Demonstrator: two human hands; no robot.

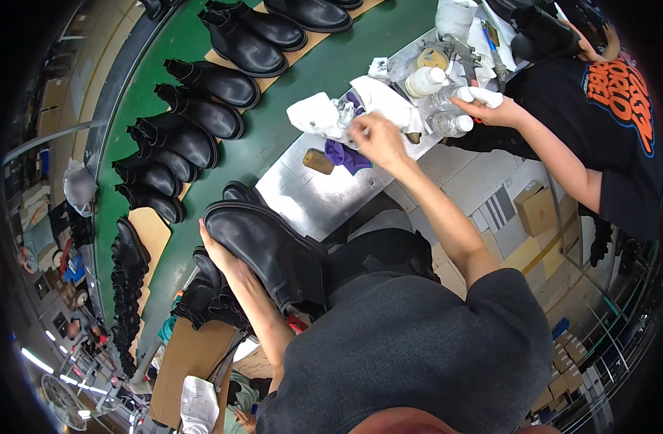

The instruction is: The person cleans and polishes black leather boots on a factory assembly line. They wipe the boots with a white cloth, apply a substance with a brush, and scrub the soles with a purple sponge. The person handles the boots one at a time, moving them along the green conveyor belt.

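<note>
Left of centre, the left hand point(217, 249) grips a black boot point(262, 242), best kept steady; the right hand point(378, 139) curls at white cloth point(315, 116), hold unclear.

Head-worn fisheye; downward (wide)

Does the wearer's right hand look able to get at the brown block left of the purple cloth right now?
Likely yes: the right hand is close by, and the brown block lies uncovered; the purple cloth beside it leaves its top free.

One held boot point(255, 242), three bottles point(424, 82)
</note>
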